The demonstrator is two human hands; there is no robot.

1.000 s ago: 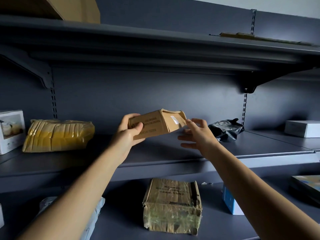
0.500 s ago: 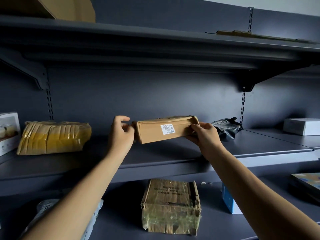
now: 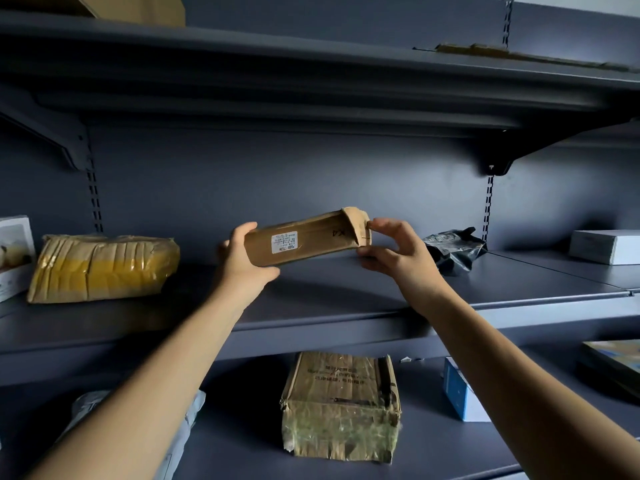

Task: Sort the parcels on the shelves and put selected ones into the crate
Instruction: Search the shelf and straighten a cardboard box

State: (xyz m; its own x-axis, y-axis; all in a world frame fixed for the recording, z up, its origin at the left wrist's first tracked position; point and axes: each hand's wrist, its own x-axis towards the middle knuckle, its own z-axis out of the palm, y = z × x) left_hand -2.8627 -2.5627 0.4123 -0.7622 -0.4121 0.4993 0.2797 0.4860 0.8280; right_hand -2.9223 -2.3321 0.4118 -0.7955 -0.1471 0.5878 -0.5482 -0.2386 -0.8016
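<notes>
Held above the middle shelf (image 3: 346, 296), near its front edge, the cardboard parcel (image 3: 311, 242), level a moment ago, now tilts right end up. The left hand (image 3: 242, 261) grips one end and the right hand (image 3: 394, 252) pinches the other, and the label (image 3: 284, 241) is probably being checked.

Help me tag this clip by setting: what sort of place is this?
Probably a parcel storeroom or pickup point: grey metal shelves hold a taped cardboard parcel and a black mailing bag, and the small box being held bears a shipping label.
</notes>
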